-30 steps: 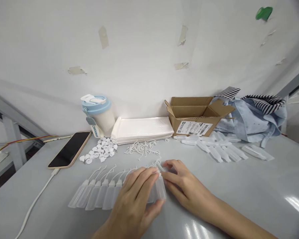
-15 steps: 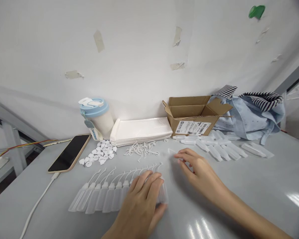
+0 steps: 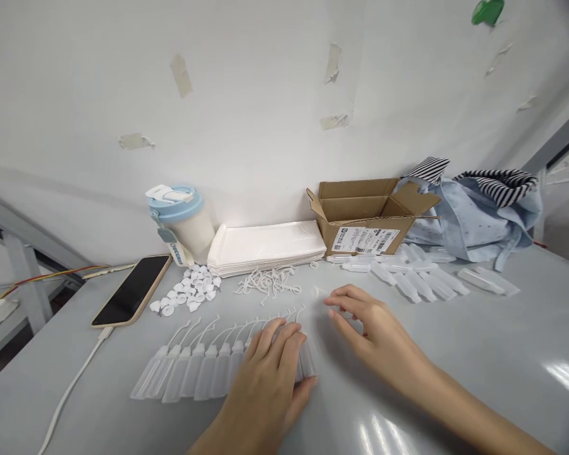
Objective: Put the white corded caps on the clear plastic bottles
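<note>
On the grey table lies a row of translucent plastic bottles [image 3: 189, 376], each with a thin white strap at its neck. My left hand [image 3: 268, 376] covers the row's right end, fingers over the bottles' upper part and thumb at the base of the last bottle [image 3: 307, 360], which it grips. To the right, my right hand [image 3: 365, 322] hovers with thumb and index finger nearly together. A small blurred white strap [image 3: 318, 291] shows at its fingertips, seemingly pinched there. Loose white straps [image 3: 270, 282] lie in a pile just beyond, with white caps [image 3: 192, 291] left of them.
More translucent bottles [image 3: 422, 278] lie loose at the back right, before an open cardboard box [image 3: 355, 221]. A stack of white trays [image 3: 268, 246], a lidded cup [image 3: 184, 224] and blue cloth [image 3: 483, 221] line the wall. A phone [image 3: 133, 291] with a cable rests left.
My right hand has shifted slightly left, and the small white strap at its fingertips with it. The left hand stays on the row's right end. The view has tilted a little.
</note>
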`<action>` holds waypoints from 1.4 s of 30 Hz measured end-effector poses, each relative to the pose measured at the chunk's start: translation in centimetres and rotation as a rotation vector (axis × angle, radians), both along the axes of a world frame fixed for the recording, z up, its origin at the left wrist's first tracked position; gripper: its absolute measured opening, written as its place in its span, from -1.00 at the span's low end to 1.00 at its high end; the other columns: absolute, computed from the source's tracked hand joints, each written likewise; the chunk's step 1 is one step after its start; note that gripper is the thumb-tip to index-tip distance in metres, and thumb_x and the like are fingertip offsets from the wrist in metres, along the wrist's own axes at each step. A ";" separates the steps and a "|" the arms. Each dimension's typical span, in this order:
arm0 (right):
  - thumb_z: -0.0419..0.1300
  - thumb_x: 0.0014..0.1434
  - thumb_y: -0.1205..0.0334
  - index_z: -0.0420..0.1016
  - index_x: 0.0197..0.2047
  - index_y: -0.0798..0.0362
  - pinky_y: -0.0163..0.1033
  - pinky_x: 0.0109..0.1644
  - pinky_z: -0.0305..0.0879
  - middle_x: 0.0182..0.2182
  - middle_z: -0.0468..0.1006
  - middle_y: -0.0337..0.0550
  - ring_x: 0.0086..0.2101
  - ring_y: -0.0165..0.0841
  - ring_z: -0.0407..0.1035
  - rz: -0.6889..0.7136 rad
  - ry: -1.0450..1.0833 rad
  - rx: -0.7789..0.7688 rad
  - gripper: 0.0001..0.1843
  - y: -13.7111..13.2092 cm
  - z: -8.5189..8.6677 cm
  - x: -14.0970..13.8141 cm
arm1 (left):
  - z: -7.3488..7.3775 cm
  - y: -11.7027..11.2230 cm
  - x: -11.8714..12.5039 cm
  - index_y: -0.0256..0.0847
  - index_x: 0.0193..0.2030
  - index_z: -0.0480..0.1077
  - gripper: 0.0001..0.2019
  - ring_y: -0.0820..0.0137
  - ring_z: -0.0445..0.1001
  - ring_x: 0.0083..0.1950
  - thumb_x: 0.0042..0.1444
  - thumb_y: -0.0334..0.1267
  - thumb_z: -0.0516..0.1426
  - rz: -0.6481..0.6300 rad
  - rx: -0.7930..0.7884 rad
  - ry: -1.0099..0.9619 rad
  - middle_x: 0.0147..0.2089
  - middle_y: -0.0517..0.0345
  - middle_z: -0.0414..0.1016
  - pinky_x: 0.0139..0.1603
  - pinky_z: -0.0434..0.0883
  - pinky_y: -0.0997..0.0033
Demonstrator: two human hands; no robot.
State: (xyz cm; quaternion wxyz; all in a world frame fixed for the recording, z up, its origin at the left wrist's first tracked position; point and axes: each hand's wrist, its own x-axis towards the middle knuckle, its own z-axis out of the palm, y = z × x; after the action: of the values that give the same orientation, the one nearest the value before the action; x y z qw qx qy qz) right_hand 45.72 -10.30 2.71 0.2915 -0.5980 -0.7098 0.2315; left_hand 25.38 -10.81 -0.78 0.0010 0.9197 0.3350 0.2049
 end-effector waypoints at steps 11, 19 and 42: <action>-0.02 0.26 0.35 0.55 -0.15 0.14 -0.12 -0.18 0.42 -0.22 0.51 0.01 -0.22 -0.22 0.44 0.067 0.010 0.024 -0.69 -0.4 -0.1 -0.4 | 0.0 -0.1 -0.4 -0.31 0.07 0.23 -0.62 -0.03 0.38 0.14 0.15 -0.25 0.17 0.007 0.005 -0.012 0.08 -0.18 0.44 -0.01 0.51 -0.08; -0.04 0.25 0.45 0.50 -0.19 0.14 -0.12 -0.13 0.39 -0.22 0.44 0.01 -0.19 -0.24 0.36 0.319 -0.038 0.168 -0.72 -0.9 -0.3 -0.7 | 0.6 0.1 -1.0 -0.32 0.16 0.20 -0.68 0.22 0.32 0.15 0.28 -0.38 0.02 0.043 0.031 -0.279 0.09 -0.14 0.35 0.10 0.43 0.18; -0.01 0.25 0.48 0.43 -0.04 0.17 -0.08 -0.16 0.38 -0.16 0.46 0.06 -0.20 -0.22 0.30 0.499 -0.088 0.311 -0.72 -0.3 -0.9 -0.4 | 0.9 0.1 -1.1 -0.24 0.02 0.34 -0.70 0.31 0.39 -0.03 0.23 -0.56 -0.02 -0.075 -0.083 -0.353 -0.04 -0.02 0.38 -0.06 0.45 0.32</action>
State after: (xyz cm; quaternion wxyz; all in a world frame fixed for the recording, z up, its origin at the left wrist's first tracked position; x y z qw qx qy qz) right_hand 45.35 -10.64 1.78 0.2827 -0.3624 -0.8739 0.1584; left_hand 24.31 -10.69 0.15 0.1054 0.8804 0.3033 0.3490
